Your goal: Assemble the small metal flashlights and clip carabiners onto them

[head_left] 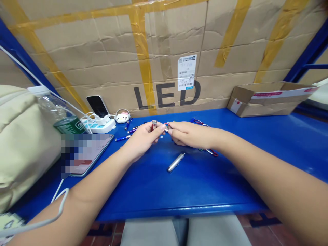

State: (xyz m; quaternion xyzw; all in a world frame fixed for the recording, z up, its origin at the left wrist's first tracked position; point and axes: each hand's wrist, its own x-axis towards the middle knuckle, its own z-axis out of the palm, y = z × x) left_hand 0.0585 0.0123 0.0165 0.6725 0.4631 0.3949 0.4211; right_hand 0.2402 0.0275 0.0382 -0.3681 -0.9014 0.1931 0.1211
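Observation:
My left hand (149, 135) is closed around a small red penlight (153, 125) with a silver end, much of it hidden by the fingers. Close beside it, my right hand (181, 132) pinches a small curved red carabiner (167, 124) whose edge shows between the two hands. A silver penlight (176, 162) lies by itself on the blue table (202, 184), nearer to me than the hands. To the left of my left hand are several blue penlights (123, 138). More carabiners, one of them red (212, 153), lie partly covered by my right hand and forearm.
A low open cardboard box (266, 104) stands at the back right, before a large carton (107, 61). On the left are a beige bag (25, 136), a water bottle (58, 109), a large phone (92, 155), a power strip (102, 127) and white cables.

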